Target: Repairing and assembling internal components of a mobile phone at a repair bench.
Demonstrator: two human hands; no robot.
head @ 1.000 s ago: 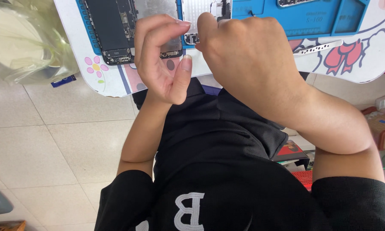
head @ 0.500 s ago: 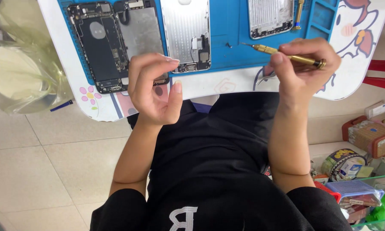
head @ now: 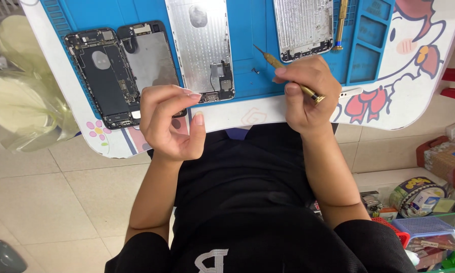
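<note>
Closest to our chest, our left hand [head: 169, 124] hovered over the near edge of the white lap table [head: 111, 144], palm up, fingers curled loosely and gripping nothing we could make out. Our right hand [head: 305, 93] was clenched around a brass screwdriver [head: 288, 76], its tip slanting toward a tiny dark screw [head: 256, 71] lying loose on the blue work mat [head: 247, 45]. Just beyond lay a silver phone housing [head: 202, 48], and left of it an opened phone [head: 124, 71] with its screen folded aside. We judged ourselves mid-disassembly, between screws; the next move called for a steady tip seated squarely. Farther off lay a second silver housing [head: 303, 25].
</note>
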